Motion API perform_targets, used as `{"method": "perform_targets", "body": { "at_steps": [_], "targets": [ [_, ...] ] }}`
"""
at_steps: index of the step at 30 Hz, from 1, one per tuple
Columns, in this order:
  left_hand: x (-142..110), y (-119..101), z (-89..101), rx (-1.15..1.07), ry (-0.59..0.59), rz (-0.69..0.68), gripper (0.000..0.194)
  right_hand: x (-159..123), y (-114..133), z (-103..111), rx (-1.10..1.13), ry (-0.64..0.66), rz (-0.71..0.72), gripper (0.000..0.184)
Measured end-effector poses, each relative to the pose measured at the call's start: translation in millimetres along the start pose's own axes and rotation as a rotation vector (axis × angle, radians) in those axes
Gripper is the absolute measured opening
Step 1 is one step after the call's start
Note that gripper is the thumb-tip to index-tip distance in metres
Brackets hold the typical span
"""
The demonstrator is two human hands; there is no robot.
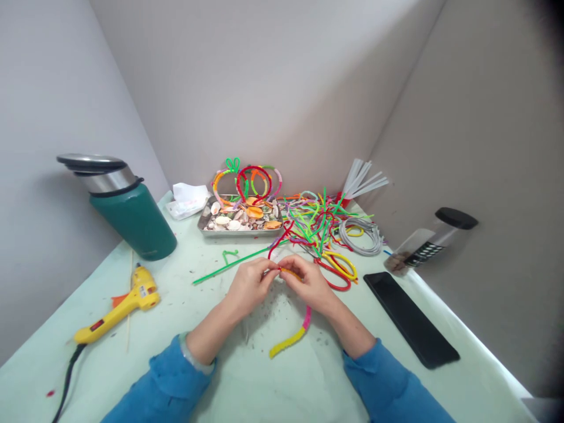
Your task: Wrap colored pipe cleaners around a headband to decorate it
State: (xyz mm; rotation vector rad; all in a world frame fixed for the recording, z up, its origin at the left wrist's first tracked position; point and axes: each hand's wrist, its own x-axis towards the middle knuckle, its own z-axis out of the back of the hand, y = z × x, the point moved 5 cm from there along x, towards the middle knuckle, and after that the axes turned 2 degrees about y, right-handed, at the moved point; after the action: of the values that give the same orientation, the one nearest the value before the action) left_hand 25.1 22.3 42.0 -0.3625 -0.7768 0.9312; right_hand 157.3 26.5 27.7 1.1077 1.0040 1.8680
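My left hand (pixel 250 286) and my right hand (pixel 312 285) meet over the middle of the table, fingertips pinched close together. My left fingers grip a red pipe cleaner (pixel 274 245), whose free end sticks up and away from me. Inside my right hand runs a multicoloured wrapped strip, orange between the fingers, its pink and yellow tail (pixel 288 343) curving out below onto the table. At the fingertips red meets orange; the fingers hide how they join. Just beyond lie scissors with red and yellow handles (pixel 341 267) and a green pipe cleaner (pixel 229 267).
A metal tray of seashells (pixel 240 231) stands behind, with wrapped rings (pixel 254 170) propped above it. Tangled pipe cleaners (pixel 308 220), a coiled grey cord (pixel 363 238) and glue sticks (pixel 361 179) fill the back right. Left: green bottle (pixel 134 220), yellow glue gun (pixel 118 308). Right: black phone (pixel 409 320), jar (pixel 425 247).
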Motion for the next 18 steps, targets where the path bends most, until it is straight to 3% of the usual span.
{"method": "perform_targets", "body": {
  "at_steps": [7, 18],
  "targets": [
    [2.2, 12.3, -7.3, -0.115, 0.102, 0.223, 0.018, -4.3, 5.5, -0.9, -0.279, -0.061, 0.146, 0.013],
    [0.7, 23.6, -15.1, -0.303, 0.145, 0.305, 0.021, -4.6, 5.8, -0.2, -0.307, -0.076, 0.139, 0.011]
  ]
}}
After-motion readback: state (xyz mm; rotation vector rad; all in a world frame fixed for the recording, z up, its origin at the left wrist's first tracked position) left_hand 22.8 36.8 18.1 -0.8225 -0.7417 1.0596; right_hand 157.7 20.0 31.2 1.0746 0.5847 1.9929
